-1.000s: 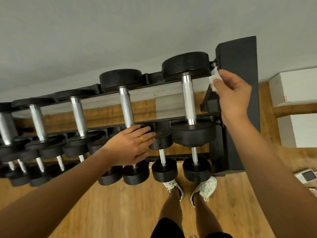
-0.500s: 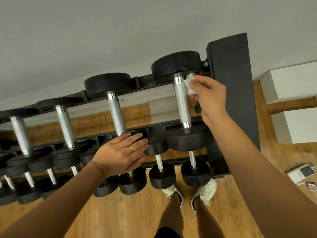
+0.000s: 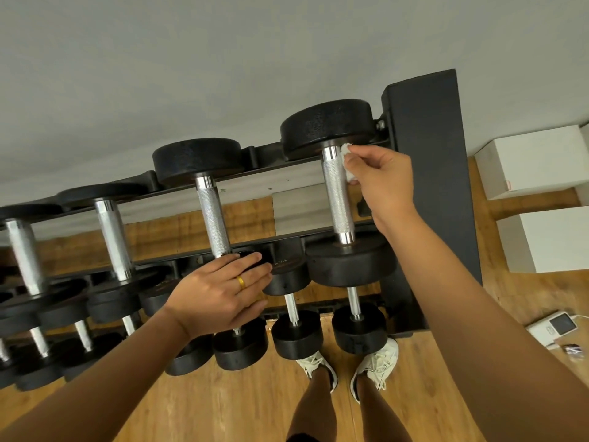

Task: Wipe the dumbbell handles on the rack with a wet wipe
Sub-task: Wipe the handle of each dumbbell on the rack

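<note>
The wet wipe [image 3: 346, 165] is small, white and scrunched up. The dumbbell handle [image 3: 337, 199] is shiny silver with a bumpy middle. It sits on the top row of the black rack [image 3: 427, 186], at the right end. The right hand [image 3: 381, 178] pinches the wipe in its curled fingers and holds it against the handle's right side, near the far end. The left hand [image 3: 220, 291] lies flat, fingers straight and close together, on the near end of the next dumbbell [image 3: 212, 215].
</note>
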A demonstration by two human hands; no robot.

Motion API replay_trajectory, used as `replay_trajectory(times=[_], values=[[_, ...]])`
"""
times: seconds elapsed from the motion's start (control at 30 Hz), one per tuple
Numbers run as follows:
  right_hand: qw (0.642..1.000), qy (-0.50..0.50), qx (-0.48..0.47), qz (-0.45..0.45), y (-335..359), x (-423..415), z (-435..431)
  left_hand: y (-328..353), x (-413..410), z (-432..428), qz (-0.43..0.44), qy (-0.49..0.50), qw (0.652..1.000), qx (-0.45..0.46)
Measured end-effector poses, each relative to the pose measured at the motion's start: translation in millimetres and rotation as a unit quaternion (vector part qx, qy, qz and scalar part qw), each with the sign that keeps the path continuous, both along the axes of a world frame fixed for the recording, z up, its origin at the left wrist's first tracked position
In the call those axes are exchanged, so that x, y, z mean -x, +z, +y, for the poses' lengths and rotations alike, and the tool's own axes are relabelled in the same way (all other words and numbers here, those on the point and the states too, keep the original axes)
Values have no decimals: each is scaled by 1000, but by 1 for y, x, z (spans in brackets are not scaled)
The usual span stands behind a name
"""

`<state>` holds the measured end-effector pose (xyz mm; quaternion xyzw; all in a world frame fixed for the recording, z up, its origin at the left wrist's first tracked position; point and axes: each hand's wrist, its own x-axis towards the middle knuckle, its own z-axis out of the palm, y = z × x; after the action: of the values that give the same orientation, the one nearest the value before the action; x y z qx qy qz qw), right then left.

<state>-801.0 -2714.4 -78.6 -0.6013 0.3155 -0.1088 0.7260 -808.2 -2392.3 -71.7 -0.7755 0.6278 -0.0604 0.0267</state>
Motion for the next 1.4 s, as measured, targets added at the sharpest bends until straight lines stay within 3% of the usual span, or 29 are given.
replay_trajectory(times=[0.17,0.43,1.0,1.2,1.4], values=[[996,-44,-66,26,-5,-8,6,0,0,0,-1,1,1000,-2],[998,46,12,36,-5,20,-5,-1,1,1,-8,2,1000,9],[999,26,27,5,6,-1,-6,-1,1,2,1,0,1000,18],[985,113,120,46,4,34,-11,-3,1,3,7,4,1000,21],[986,91,134,30,6,17,-12,-4,2,2,9,7,1000,28]])
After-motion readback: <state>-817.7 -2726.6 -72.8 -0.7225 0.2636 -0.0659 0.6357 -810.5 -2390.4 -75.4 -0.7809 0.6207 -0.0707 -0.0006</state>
